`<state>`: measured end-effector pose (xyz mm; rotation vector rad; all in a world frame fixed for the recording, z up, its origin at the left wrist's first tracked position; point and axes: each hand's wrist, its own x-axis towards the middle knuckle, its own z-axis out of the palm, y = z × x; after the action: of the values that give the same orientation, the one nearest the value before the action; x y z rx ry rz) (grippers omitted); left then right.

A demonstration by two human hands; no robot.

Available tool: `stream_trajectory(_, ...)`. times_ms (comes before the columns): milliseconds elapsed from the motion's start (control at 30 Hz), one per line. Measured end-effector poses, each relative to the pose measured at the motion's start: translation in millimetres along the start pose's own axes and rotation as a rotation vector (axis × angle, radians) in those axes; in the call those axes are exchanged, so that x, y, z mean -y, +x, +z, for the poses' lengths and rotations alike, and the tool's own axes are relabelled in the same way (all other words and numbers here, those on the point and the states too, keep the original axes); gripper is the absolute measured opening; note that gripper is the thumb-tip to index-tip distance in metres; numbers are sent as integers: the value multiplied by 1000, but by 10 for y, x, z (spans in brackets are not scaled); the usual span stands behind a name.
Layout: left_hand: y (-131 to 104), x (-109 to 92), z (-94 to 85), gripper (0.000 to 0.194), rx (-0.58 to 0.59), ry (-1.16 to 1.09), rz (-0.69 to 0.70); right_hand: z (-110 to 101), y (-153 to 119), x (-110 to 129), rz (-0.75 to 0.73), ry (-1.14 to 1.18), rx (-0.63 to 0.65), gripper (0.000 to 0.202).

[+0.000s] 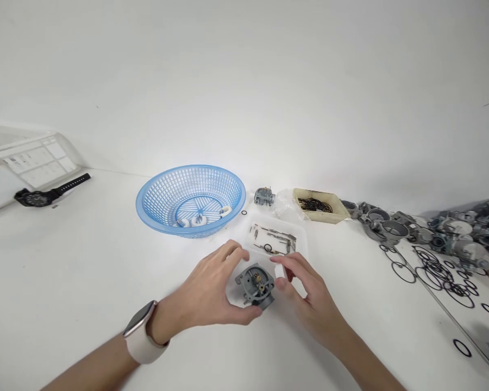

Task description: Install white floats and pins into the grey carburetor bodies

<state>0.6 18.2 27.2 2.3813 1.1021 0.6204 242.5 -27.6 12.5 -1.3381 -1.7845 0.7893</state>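
The left hand (pixel 212 288) curves wide around a grey carburetor (pixel 256 283), the right hand (pixel 312 296) pinches a white piece (pixel 280 271) beside it, and a tray (pixel 302 232) lies beyond both.

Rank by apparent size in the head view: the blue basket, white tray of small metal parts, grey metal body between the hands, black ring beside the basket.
1. Blue basket
2. White tray
3. Grey metal body, though its nearness to the camera enlarges it
4. Black ring
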Motion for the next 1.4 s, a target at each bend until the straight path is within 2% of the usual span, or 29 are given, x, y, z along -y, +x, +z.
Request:
stream_trajectory(67, -3, 16, -29, 88, 65, -129, 32, -6, -1, -22, 12, -14, -52, 34)
stream_trajectory(100, -6, 27, -32, 95, 105, -180, 38, -5, -2, -39, 3, -24, -80, 36)
stream_trajectory(167, -11, 51, -16, 90, 156, -247, 31, 8, -6, -70, -71, -32, -120, 39)
stream_trajectory(267, -22, 74, 36, 75, 156, -310, -6, 56, -12, -75, -244, -30, -131, 37)
stream_trajectory(400, -47, 52, 91, 84, 191, -403, -106, 121, -15, -12, -432, -74, -171, 37)
stream_trajectory(500, -66, 3, 116, 83, 237, -491, -109, 150, -11, 10, -505, -96, -156, 40)
stream_trajectory(700, -70, -48, 111, 92, 270, -480, -117, 163, -4, -11, -331, -120, 46, 46)
stream_trajectory(800, -65, -48, 86, 90, 271, -434, -115, 98, -13, 4, -217, -77, 179, 52)
stream_trajectory(867, -68, -49, 72, 91, 278, -408, -118, 14, -19, 6, -157, -71, 224, 58)
stream_trajectory(933, -74, -52, 66, 95, 268, -378, -112, -106, -10, -10, -132, -84, 171, 55)
stream_trajectory(967, -76, -55, 68, 93, 250, -361, -100, -179, 6, -26, -135, -96, 109, 47)
stream_trajectory(1067, -75, -80, 88, 64, 151, -320, -28, -434, 118, -82, -124, -178, -89, 26)
stream_trajectory(1133, -72, -104, 111, 45, 88, -307, 19, -602, 257, -113, -57, -295, -105, 26)
stream_trajectory(1200, -69, -126, 136, 38, 51, -304, 44, -726, 450, -128, -2, -465, 30, 36)
stream_trajectory(1267, -72, -139, 154, 35, 38, -304, 54, -769, 679, -124, -24, -687, 248, 37)
stream_trajectory(1333, -80, -144, 163, 32, 36, -310, 48, -724, 905, -100, -71, -848, 432, 34)
stream_trajectory(1400, -93, -144, 167, 30, 43, -322, 31, -616, 1090, -61, -98, -913, 531, 31)
